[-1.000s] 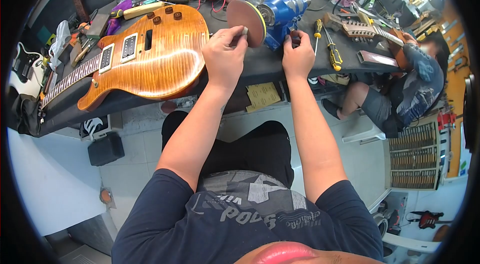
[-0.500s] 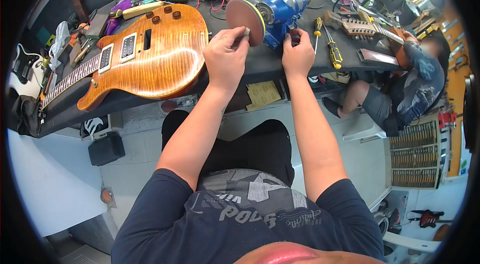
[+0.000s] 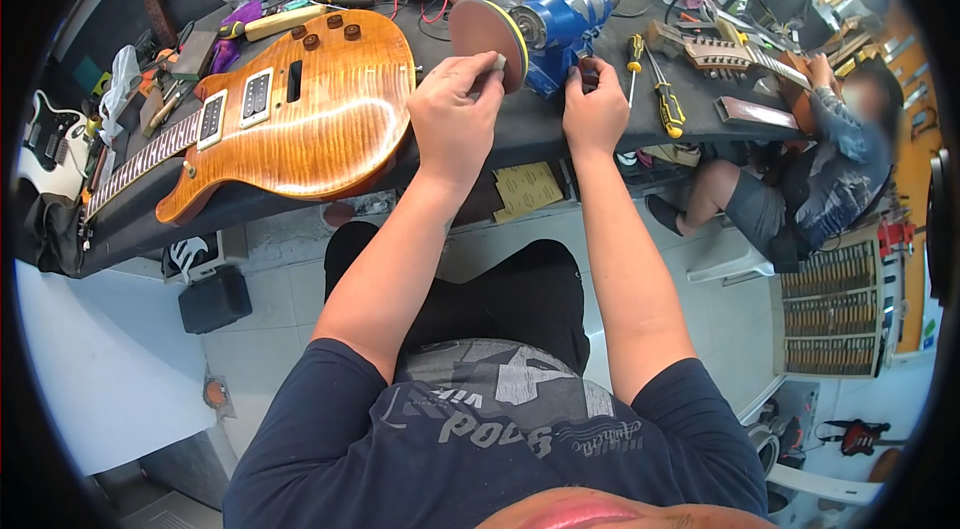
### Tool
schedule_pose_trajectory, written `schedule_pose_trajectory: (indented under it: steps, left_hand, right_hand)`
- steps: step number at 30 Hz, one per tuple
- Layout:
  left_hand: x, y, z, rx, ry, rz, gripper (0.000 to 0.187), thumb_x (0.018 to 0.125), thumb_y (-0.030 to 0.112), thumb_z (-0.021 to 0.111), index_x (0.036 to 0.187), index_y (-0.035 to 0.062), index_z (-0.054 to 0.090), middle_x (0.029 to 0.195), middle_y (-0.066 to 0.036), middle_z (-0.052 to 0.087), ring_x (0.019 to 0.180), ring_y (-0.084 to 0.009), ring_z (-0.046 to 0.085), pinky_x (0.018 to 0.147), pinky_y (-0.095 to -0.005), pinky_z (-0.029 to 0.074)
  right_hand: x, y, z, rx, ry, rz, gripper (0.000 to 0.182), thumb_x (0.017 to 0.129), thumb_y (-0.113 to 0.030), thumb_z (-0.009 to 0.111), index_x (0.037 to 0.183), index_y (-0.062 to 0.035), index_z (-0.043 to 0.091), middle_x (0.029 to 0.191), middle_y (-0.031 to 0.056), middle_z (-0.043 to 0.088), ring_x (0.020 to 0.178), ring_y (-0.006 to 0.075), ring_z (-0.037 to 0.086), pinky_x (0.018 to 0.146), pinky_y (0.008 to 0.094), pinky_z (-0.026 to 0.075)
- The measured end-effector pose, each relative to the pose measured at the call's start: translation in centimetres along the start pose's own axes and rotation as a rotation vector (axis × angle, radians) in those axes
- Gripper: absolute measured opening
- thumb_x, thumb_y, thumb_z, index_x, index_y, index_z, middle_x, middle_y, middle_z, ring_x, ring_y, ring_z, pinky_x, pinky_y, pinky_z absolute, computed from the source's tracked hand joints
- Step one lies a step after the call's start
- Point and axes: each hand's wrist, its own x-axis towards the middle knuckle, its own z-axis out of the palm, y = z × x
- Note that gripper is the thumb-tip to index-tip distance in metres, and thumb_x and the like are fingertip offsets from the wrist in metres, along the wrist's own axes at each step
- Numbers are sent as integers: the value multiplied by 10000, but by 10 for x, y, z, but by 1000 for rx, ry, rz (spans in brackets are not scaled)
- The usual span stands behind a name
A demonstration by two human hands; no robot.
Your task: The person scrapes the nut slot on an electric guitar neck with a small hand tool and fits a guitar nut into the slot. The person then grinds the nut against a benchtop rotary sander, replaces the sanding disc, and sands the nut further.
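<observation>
My left hand [image 3: 456,109] pinches a small pale piece [image 3: 499,61] at the face of a round reddish-brown sanding disc [image 3: 482,29] with a yellow edge. The disc is fixed to a blue motor tool [image 3: 563,24] lying on the bench. My right hand [image 3: 597,107] is closed at the tool's lower right side; what its fingers grip is too small to make out. To the left lies an amber flame-top electric guitar [image 3: 330,119], its neck pointing to the lower left.
Two yellow-black screwdrivers [image 3: 668,114] [image 3: 636,54] lie right of the tool, near a guitar headstock [image 3: 715,54]. Another person [image 3: 835,169] sits at the right. Tools and cables crowd the back of the dark bench [image 3: 520,134]. A white guitar [image 3: 55,144] stands far left.
My left hand and the small piece have shifted very slightly at the disc's face. The other person's hand at the right has moved a little. My right hand stays in place.
</observation>
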Motion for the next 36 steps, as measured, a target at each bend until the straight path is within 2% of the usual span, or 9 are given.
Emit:
schedule_pose_trajectory:
  steps: [36]
  left_hand:
    - [3,9,4,-44,10,54,214,883,-53,811,1090,-4,840,994,-149,828,920,-289,808,814,-369,639]
  right_hand:
    - [0,-2,-1,11,-7,19,236,1012,-214,746,1188,-57,758,1049,113,840,949,290,822,865,420,614]
